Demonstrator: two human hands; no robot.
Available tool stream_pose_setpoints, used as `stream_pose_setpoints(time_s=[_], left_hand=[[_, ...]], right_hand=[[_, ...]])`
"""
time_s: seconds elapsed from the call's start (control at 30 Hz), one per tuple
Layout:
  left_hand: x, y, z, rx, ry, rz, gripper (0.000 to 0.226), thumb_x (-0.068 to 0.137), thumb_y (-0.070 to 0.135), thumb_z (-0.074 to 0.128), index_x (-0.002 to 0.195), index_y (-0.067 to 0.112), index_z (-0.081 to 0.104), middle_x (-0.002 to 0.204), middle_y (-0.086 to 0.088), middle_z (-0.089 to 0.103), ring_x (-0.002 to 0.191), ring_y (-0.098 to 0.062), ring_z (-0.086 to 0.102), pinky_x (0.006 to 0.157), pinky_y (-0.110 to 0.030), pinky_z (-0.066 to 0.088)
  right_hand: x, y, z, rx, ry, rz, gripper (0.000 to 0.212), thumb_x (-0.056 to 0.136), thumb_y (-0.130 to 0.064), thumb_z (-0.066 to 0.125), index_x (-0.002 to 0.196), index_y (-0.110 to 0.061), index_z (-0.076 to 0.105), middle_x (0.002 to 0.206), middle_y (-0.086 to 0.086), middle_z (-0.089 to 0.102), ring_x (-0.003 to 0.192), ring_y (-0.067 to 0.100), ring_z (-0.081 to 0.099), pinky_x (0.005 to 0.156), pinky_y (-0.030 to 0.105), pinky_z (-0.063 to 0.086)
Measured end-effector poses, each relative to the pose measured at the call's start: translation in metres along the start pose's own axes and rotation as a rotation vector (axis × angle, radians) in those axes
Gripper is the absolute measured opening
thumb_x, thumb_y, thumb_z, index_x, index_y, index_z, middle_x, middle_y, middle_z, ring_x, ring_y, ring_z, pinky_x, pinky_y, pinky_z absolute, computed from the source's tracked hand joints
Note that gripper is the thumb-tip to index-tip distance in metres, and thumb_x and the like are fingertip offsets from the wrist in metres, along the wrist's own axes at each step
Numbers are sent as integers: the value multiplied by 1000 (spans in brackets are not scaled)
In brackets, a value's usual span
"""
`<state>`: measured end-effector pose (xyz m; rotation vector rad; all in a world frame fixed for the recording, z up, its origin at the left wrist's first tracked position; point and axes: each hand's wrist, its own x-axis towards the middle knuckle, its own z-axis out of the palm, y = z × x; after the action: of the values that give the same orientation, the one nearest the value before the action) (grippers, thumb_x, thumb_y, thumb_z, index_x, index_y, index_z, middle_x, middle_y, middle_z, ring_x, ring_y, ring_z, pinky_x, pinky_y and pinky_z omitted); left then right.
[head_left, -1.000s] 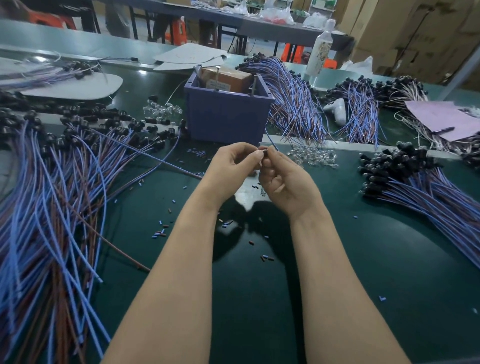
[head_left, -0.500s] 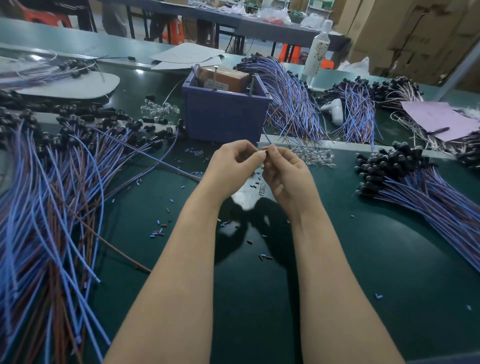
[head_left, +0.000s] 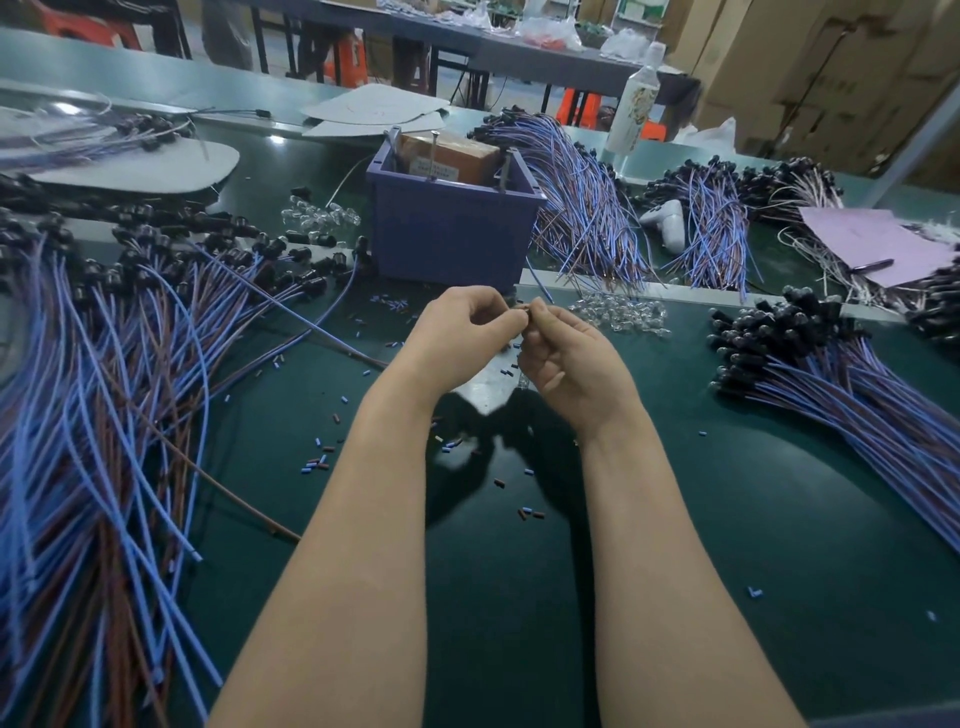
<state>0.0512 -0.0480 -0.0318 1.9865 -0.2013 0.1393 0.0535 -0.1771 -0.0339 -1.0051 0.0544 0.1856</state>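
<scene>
A dark green tabletop (head_left: 675, 519) fills most of the view, and short cut bits of blue and brown sleeve (head_left: 317, 462) lie scattered across it. At its centre the left hand (head_left: 457, 338) and right hand (head_left: 566, 358) meet with curled fingers. Both pinch a small dark part (head_left: 525, 312) between their fingertips, above the surface, and a thin blue wire (head_left: 537, 283) runs from it toward 12 o'clock. Just beyond, at 12 o'clock, stands a purple box (head_left: 452, 234) with a brown carton inside. A wide spread of blue and brown wires (head_left: 104, 389) with black caps covers the tabletop from 8 to 10 o'clock, and a second bundle (head_left: 857, 379) lies at 3 o'clock. A heap of clear bulbs (head_left: 618, 312) sits near the right hand at 1 o'clock. Farther off at 2 o'clock lies a pink sheet of paper (head_left: 872, 241). Behind, a white bottle (head_left: 636, 109) stands at 1 o'clock before a long grey table (head_left: 545, 62), orange stools (head_left: 579, 109) and stacked cardboard boxes (head_left: 831, 62).
</scene>
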Motion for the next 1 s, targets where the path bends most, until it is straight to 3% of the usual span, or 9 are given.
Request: stream_pose_setpoints(time_s=[0.13, 0.3, 0.47, 0.5, 0.6, 0.67, 0.73, 0.83, 1.0], left_hand=[[-1, -2, 0, -10, -5, 3, 21, 88, 28, 60, 74, 13, 64, 58, 9, 55, 58, -6, 47, 63, -27, 38], [2, -3, 4, 113, 50, -40, 21, 86, 31, 60, 72, 17, 64, 65, 8, 59, 70, -11, 54, 65, -27, 40], [-4, -1, -8, -53, -45, -43, 24, 82, 36, 58, 69, 17, 63, 57, 11, 58, 60, -8, 49, 66, -27, 41], [-5, -1, -11, -76, -36, -35, 24, 82, 36, 57, 70, 16, 64, 59, 10, 58, 59, -8, 49, 66, -26, 41], [-2, -2, -13, -15, 117, 3, 17, 91, 32, 58, 87, 18, 66, 73, 11, 62, 71, -5, 56, 73, -23, 47], [-1, -2, -9, 77, 211, 9, 16, 93, 28, 58, 102, 18, 67, 88, 6, 67, 92, -15, 61, 90, -34, 48], [0, -2, -7, 114, 260, 18, 19, 92, 23, 59, 108, 17, 67, 98, 0, 69, 102, -25, 60, 95, -42, 46], [1, -2, -5, 128, 314, 76, 18, 91, 17, 59, 108, 15, 67, 101, -1, 69, 100, -26, 59, 93, -41, 47], [-1, -4, -2, 62, 369, 95, 14, 89, 8, 60, 94, 20, 54, 80, 14, 60, 79, -11, 60, 74, -15, 46]], right_hand=[[1, 0, 0, -33, 17, 19, 23, 96, -6, 49, 75, -6, 57, 53, -3, 58, 42, -1, 48, 45, 8, 39], [1, 6, 0, -734, 113, -377, 24, 95, -9, 53, 72, -14, 57, 58, -4, 52, 46, -2, 43, 50, 12, 35], [6, -6, -12, -173, 212, -190, 24, 98, -10, 47, 75, -9, 55, 52, -6, 44, 44, 4, 34, 48, 17, 26], [8, -9, -16, -168, 265, -179, 25, 98, -10, 46, 74, -9, 54, 53, -5, 43, 44, 5, 32, 49, 19, 23], [10, -3, -15, -576, 397, -252, 15, 95, -11, 51, 81, -8, 57, 65, 0, 50, 54, 9, 42, 54, 21, 34], [12, 1, -7, -800, 433, -279, 10, 91, -9, 52, 96, -12, 61, 82, 4, 62, 68, 13, 54, 63, 25, 45], [12, 2, -2, -990, 418, -280, 21, 90, -9, 51, 107, -15, 63, 100, 6, 66, 84, 18, 60, 78, 31, 50], [8, -1, -4, -1272, 386, -250, 27, 91, -15, 53, 116, -17, 63, 117, 7, 62, 101, 20, 59, 94, 34, 46], [-2, 2, -2, -1508, 297, -40, 20, 85, -26, 67, 102, -15, 66, 108, 8, 65, 100, 26, 60, 87, 38, 51]])
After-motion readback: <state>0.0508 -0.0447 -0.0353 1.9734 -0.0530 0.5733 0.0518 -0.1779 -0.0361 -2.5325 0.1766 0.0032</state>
